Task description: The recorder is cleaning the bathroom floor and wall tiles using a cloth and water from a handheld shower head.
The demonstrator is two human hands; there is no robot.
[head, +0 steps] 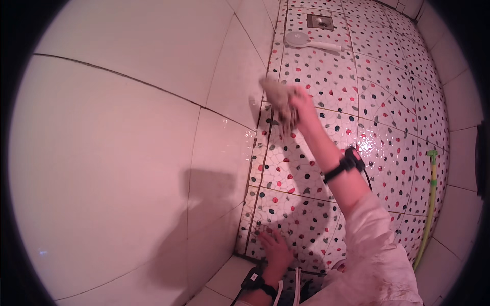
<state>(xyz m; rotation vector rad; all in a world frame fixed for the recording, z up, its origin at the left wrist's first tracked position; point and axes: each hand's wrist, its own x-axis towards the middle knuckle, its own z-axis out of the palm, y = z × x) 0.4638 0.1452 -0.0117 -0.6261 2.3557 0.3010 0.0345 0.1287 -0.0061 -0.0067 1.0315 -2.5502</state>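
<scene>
A greyish-brown cloth, blurred and crumpled, is gripped in my right hand. My right hand holds it just above the pebble-patterned tile floor, close to the foot of the left wall; whether the cloth touches the floor or the wall I cannot tell. At the bottom of the view, my left hand is low over the floor near the corner, its fingers spread and nothing in it. Both wrists wear black straps with small devices.
A white shower head lies on the floor near a square metal floor drain. Along the right wall runs a green pole. Large pale tiles cover the left wall. Wet patches shine on the floor.
</scene>
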